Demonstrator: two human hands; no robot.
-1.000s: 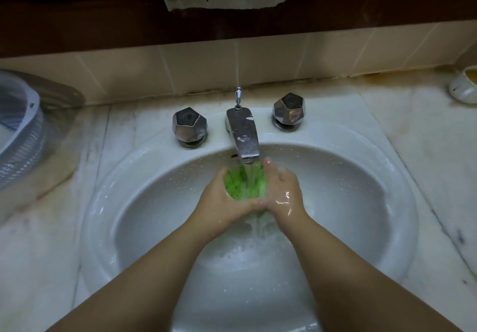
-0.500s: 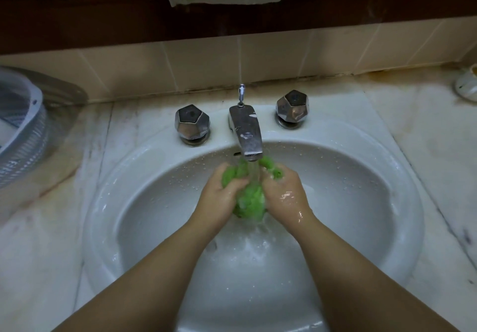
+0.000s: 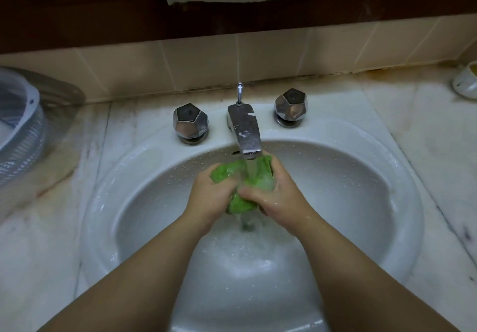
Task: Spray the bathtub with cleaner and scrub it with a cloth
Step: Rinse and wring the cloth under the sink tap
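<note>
A wet green cloth (image 3: 241, 176) is bunched between my two hands under the running tap (image 3: 245, 135), over the white sink basin (image 3: 361, 202). My left hand (image 3: 209, 197) grips the cloth's left side with curled fingers. My right hand (image 3: 276, 194) grips the right side, its thumb pressed across the cloth's front. Water streams through the cloth and falls towards the drain. No spray bottle and no bathtub are in view.
Two faceted chrome knobs (image 3: 190, 123) (image 3: 291, 107) flank the spout. A white plastic basket (image 3: 18, 122) stands on the marble counter at the left. A small white dish (image 3: 467, 83) sits at the far right by the tiled wall.
Both hands have worked the cloth under the stream. It was a tight ball, and now it is spread wider, with the left hand lower and the right thumb across it.
</note>
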